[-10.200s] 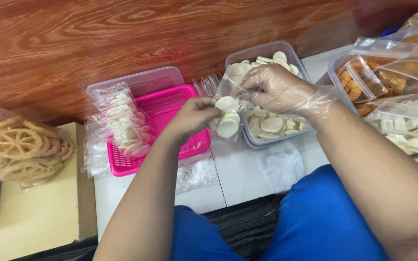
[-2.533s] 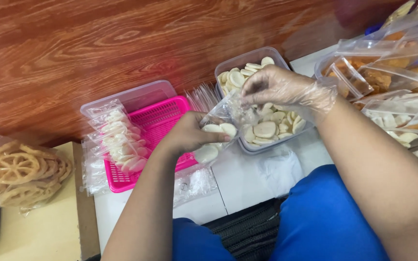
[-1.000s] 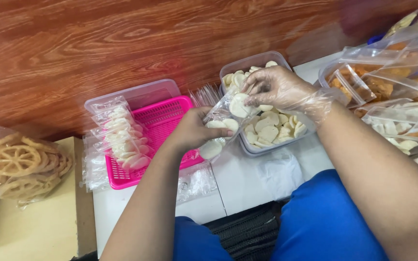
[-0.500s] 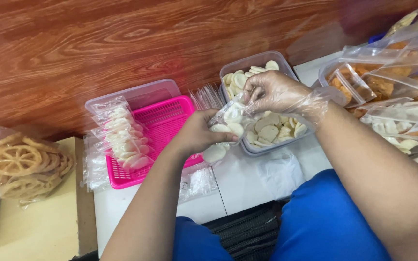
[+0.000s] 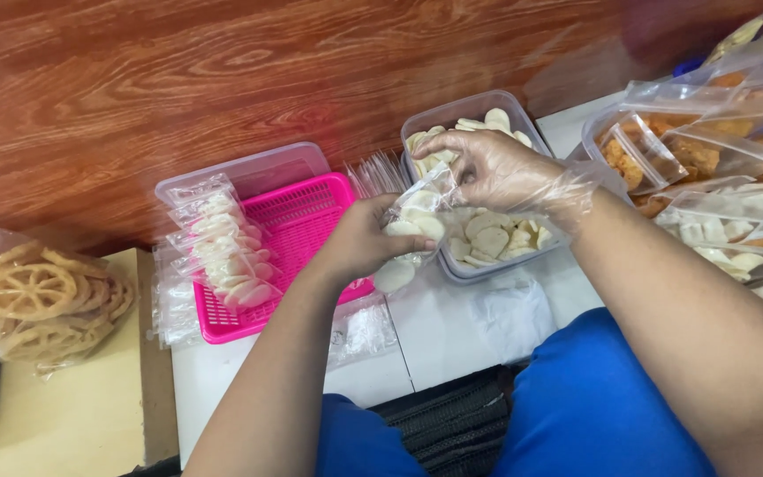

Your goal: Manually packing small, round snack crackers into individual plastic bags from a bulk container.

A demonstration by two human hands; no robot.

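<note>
My left hand [image 5: 359, 243] grips a small clear plastic bag [image 5: 412, 225] part-filled with round white crackers, held over the gap between the pink basket and the clear tub. My right hand [image 5: 492, 168], in a thin clear plastic glove, rests its fingers at the bag's open mouth, just above the clear tub [image 5: 487, 269] of loose white crackers [image 5: 487, 240]. Whether a cracker is between its fingers is hidden. Several filled small bags [image 5: 222, 247] lie along the left side of the pink basket [image 5: 298, 212].
A clear lid or tub [image 5: 249, 168] sits behind the pink basket, with a stack of empty bags [image 5: 373, 172] beside it. Bagged wheel-shaped brown snacks [image 5: 33, 296] lie at left. Bags of orange and white snacks [image 5: 717, 177] pile at right. A wood-grain wall [image 5: 222, 71] stands behind.
My right hand took a white cracker from the tub and brought it to the bag's mouth. The left hand kept holding the bag, which has filled a little more.
</note>
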